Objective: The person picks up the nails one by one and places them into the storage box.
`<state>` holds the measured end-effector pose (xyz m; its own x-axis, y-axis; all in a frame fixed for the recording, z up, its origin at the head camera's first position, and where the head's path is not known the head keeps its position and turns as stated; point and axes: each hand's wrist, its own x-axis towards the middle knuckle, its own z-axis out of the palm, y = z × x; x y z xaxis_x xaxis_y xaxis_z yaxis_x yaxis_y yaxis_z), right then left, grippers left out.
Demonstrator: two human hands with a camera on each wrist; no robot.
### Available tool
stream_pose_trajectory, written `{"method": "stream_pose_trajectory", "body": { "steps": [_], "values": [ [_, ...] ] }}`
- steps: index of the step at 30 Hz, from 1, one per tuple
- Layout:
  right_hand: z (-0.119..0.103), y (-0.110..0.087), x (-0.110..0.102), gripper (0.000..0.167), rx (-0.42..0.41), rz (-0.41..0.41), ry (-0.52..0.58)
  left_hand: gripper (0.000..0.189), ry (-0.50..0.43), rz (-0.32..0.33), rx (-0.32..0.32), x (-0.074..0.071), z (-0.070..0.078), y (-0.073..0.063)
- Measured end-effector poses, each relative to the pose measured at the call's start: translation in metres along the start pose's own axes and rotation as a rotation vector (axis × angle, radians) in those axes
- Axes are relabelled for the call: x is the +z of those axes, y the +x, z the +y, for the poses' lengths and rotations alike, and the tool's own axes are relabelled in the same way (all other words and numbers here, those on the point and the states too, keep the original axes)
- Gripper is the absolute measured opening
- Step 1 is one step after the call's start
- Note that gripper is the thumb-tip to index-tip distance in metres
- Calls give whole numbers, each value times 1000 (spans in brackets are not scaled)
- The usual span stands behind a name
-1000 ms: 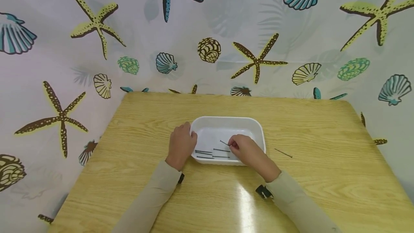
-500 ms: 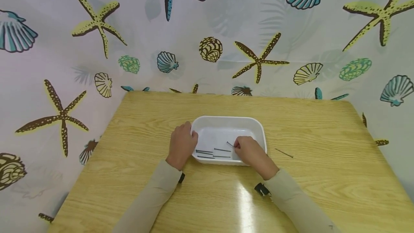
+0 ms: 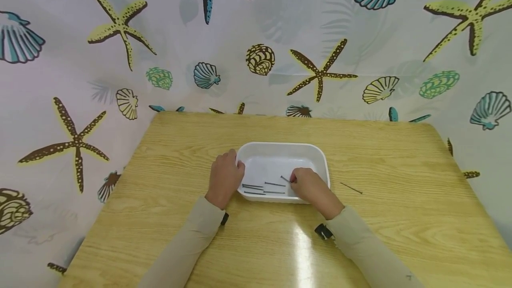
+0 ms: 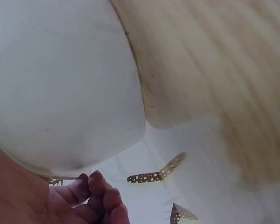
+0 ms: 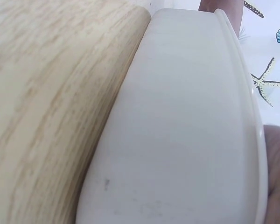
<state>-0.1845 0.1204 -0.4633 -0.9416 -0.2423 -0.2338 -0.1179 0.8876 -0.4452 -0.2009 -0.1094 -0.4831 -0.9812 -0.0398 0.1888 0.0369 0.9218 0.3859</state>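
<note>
While the left hand (image 3: 225,178) grips the white tray (image 3: 266,166) by its nine o'clock end, the right hand (image 3: 313,188), angled over the tray's four o'clock side, pinches a dark nail (image 3: 285,178) above the tray floor, its head sticking out toward ten o'clock. Five more nails (image 3: 274,184) lie inside, grouped toward seven and eight o'clock. Outside the tray, at about three o'clock, a single nail (image 3: 351,188) rests on the table (image 3: 396,221).

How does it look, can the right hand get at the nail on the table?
Probably yes: the loose nail lies uncovered just right of the white tray, but the right hand pinches another nail, which likely must be released first.
</note>
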Motion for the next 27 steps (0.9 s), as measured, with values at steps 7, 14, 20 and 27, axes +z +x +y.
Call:
{"method": "stream_pose_trajectory", "body": {
  "steps": [7,14,20,27],
  "values": [
    [-1,-1,-2,6,3,1,4,17,-3,-1,1,0,1,1],
    [-1,-1,-1,7,14,-5,9,17,-11,-7,-8,-1,2,0],
    [-1,-1,0,11,-13,48,-2,16,-19,9,6,-2,0,0],
    [-2,-2,0,10,-79,138,7,16,-17,24,17,-3,0,-1]
  ]
}}
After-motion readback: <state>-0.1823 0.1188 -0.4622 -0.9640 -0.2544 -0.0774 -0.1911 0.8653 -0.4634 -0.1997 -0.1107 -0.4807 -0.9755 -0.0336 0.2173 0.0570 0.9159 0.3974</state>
